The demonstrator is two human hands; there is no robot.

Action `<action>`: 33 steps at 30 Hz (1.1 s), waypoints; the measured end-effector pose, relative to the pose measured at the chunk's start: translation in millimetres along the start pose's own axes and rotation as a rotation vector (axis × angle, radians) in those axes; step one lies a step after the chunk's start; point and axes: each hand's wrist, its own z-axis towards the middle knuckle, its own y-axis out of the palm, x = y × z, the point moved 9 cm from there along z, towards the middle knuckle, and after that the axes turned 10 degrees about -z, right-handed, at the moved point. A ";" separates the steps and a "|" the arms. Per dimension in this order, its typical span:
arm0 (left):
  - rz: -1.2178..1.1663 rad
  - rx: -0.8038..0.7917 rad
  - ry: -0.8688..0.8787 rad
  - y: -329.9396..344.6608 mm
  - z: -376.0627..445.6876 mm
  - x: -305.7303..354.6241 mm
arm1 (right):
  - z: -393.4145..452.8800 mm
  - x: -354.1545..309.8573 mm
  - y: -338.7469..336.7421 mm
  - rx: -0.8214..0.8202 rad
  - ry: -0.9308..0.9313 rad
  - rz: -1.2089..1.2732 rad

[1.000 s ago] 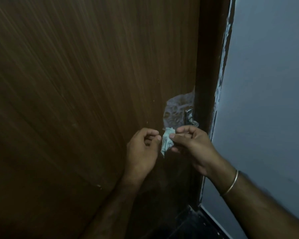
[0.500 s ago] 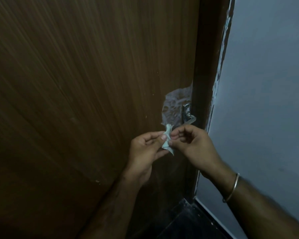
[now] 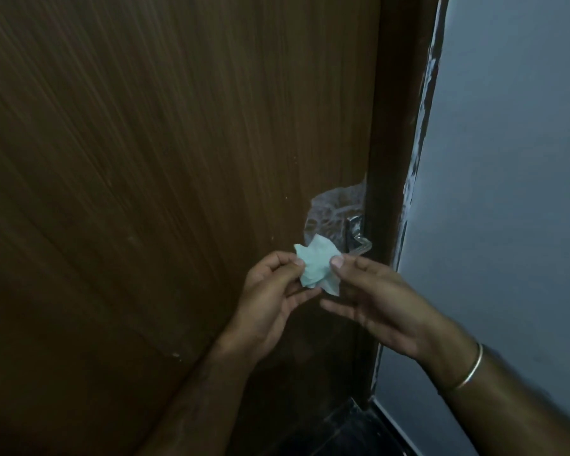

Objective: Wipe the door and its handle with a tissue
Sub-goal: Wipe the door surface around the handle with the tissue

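Note:
A dark brown wooden door (image 3: 165, 166) fills the left and middle of the head view. Its metal handle (image 3: 356, 236) sits near the right edge, partly wrapped in clear plastic film (image 3: 334, 205). Just below the handle I hold a small pale crumpled tissue (image 3: 316, 266) spread between both hands. My left hand (image 3: 273, 297) pinches its left edge and my right hand (image 3: 375, 297) pinches its right edge with thumb and forefinger. The tissue is a little in front of the door, not touching the handle.
The dark door frame (image 3: 399, 159) runs down beside the handle. A pale grey wall (image 3: 514, 192) stands to the right, with a rough paint edge along the frame. Dark floor (image 3: 349, 432) shows at the bottom. A thin bangle (image 3: 468, 370) circles my right wrist.
The tissue was a narrow crumpled wad between my fingertips; now both hands have pulled it open into a wider sheet. The hands stayed just below the handle.

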 end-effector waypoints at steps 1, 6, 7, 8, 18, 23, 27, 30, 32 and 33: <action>0.037 -0.002 0.021 0.5 -1.4 0.5 | 0.9 0.4 -3.0 0.032 -0.009 -0.059; 0.072 0.040 0.071 5.2 -10.7 -3.9 | -4.4 -5.5 -19.3 0.243 -0.096 -0.231; 0.084 0.042 0.092 6.1 -11.7 -3.6 | -5.4 -4.0 -18.7 0.235 -0.092 -0.209; 0.101 0.054 0.114 5.9 -12.3 -2.8 | -5.4 -0.8 -17.2 0.218 -0.081 -0.138; 0.332 0.224 0.044 -18.4 -6.4 -29.5 | 2.4 55.4 1.8 0.146 0.207 0.326; 0.902 0.286 0.111 -6.5 16.7 -6.9 | 33.5 59.8 -53.6 0.527 0.150 0.456; 1.481 0.023 0.401 55.2 51.0 44.0 | 52.6 -7.1 -111.0 0.911 -0.131 0.087; 1.969 -0.188 0.688 102.2 80.5 69.6 | 73.2 -72.6 -121.3 1.028 -0.396 -0.287; 2.241 -0.260 0.831 120.9 100.3 83.3 | 92.2 -104.3 -112.8 1.006 -0.583 -0.539; 2.345 -0.272 0.886 125.5 109.7 88.6 | 100.3 -114.0 -109.1 1.009 -0.658 -0.625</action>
